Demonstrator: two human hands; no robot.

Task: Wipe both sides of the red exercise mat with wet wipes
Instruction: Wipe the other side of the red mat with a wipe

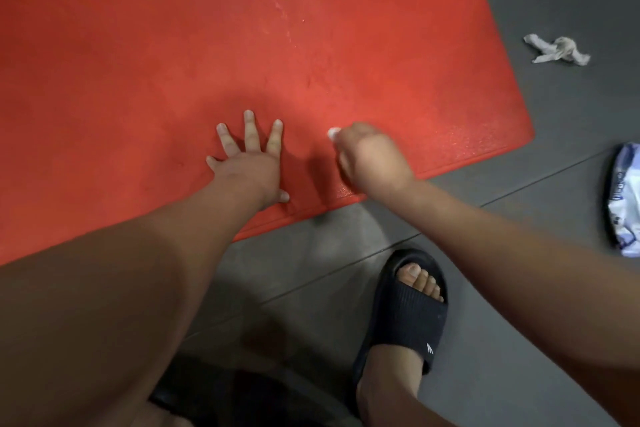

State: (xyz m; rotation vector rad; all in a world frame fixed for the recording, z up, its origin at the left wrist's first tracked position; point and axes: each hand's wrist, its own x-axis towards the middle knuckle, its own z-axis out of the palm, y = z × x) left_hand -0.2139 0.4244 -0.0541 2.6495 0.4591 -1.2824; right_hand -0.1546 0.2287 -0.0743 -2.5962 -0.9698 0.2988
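Head view: your right hand (372, 158) has its fingers curled round a wipe (334, 133) pressed on the mat (138, 45) by its near edge, your left hand (252, 166) lies splayed flat just beside, and most of the mat extends ahead and leftward.

Wet wipes pack (625, 199) at 3 o'clock, at edge of view, on floor: blue lettering on white wrapper, turned sideways, partly cut by frame, too blurred to read, no word sure. Black slide sandal (408, 315) at 5 o'clock: small white logo mark (429, 347) on strap side, triangle-like shape, no letters. Nothing else readable.
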